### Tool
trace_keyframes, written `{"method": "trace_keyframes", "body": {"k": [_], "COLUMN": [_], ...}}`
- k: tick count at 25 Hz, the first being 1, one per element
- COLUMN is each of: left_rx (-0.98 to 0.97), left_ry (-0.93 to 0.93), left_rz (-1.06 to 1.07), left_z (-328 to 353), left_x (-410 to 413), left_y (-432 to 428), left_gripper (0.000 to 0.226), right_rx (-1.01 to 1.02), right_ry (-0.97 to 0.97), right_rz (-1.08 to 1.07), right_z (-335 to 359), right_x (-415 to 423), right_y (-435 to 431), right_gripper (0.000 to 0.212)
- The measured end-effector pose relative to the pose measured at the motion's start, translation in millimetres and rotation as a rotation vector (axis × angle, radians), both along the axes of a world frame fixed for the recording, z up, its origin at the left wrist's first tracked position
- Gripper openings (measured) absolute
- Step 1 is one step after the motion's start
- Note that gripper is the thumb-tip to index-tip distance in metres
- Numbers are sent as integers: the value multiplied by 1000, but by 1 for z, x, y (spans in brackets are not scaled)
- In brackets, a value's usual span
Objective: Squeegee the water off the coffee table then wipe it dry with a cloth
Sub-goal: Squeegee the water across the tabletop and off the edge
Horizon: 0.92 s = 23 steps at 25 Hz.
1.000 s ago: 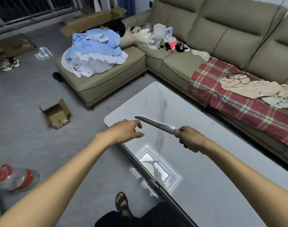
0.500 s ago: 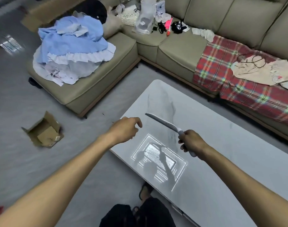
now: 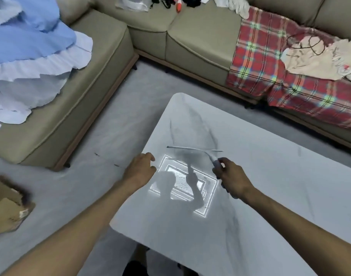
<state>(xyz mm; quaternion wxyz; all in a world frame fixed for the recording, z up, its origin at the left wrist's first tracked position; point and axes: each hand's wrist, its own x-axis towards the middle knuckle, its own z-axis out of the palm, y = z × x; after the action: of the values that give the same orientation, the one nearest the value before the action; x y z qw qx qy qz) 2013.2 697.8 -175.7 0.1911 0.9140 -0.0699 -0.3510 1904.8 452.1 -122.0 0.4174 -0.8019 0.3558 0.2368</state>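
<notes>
Item 1. Squeegee [image 3: 192, 148]: pale, with a thin blade and a curved handle. It sits just past the centre of the view toward 12 o'clock, over the left part of the surface [image 3: 270, 186]. The blade runs from 9 to 3 o'clock. Whether its edge touches the top cannot be told.

Item 2. Right grip [image 3: 231, 179]: clenched round the squeegee handle, at 4 o'clock from the blade, forearm entering from 5 o'clock.

Item 3. Left grip [image 3: 139, 170]: released, fingers loosely curled and holding nothing. It is at 8 o'clock from the blade, over the surface's left edge. Contact with the top cannot be told.

Item 4. Surface: pale, marble-patterned slab with rounded corners. A bright rectangular light reflection [image 3: 182, 180] lies between the two grips, crossed by their shadows.

Item 5. Sofa [image 3: 200, 36]: olive, L-shaped, spanning 9 to 2 o'clock.
- Plaid blanket [image 3: 270, 66], red, at 2 o'clock, with beige fabric [image 3: 310, 58] lying on it.
- Blue and white bedding [image 3: 27, 36], heaped at 10 o'clock.
- Small clutter, too blurred to name, at 12 o'clock.

Item 6. Cardboard box [image 3: 7, 210]: on the grey floor [image 3: 111, 120] at 8 o'clock.
</notes>
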Motion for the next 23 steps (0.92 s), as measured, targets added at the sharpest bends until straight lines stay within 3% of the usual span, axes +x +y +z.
{"method": "trace_keyframes", "body": {"k": [5,11,14,17,23], "left_rx": [9,-35,-66,-80,-40], "left_ry": [-24,1,26,95,154], "left_rz": [-124,-211,-202,-206,-200], "left_z": [-122,-186,-198,-201,-196], "left_x": [74,91,92,93,93], "left_y": [-14,-26,-29,-32,-37], "left_gripper": [44,42,45,47,50], "right_rx": [-283,-380,-336,-402,-456], "right_ry": [-179,-162,-147,-149,-90], "right_rz": [83,107,126,212,369], "right_z": [-89,-145,-164,-171,-167], "right_x": [149,264,277,266,166], "right_y": [-14,-19,-18,-17,-28], "right_gripper": [23,30,12,9,31]}}
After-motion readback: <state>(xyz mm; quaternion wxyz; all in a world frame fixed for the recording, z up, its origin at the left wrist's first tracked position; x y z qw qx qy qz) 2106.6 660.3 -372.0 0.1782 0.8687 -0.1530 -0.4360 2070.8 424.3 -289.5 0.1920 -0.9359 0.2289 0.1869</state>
